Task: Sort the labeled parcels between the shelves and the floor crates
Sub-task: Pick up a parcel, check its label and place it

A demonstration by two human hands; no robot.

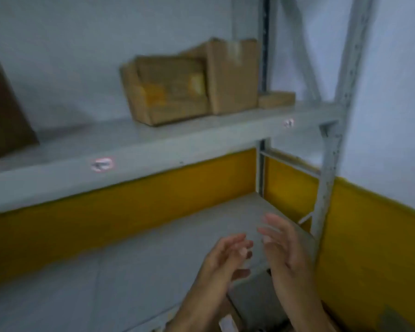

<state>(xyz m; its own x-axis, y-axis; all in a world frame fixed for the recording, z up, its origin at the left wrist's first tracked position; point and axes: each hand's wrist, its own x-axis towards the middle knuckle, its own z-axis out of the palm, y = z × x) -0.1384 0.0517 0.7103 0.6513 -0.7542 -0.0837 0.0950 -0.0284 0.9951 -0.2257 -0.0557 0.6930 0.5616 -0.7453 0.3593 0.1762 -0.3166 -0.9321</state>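
Observation:
Three brown cardboard parcels stand on the upper grey shelf [182, 144]: a wide low parcel [165, 92] with yellowish tape, a taller parcel [234, 75] right of it, and a small flat parcel [276, 99] against the back post. My left hand [223, 259] and my right hand [285, 255] hover side by side over the right end of the lower grey shelf [130, 267]. Both hold nothing, with fingers spread. The picture is blurred, so no label can be read.
A dark brown box [5, 111] sits at the far left of the upper shelf. Small stickers [102, 164] mark the shelf's front edge. A perforated grey upright post [331, 164] bounds the rack on the right, against a white and yellow wall [369, 231].

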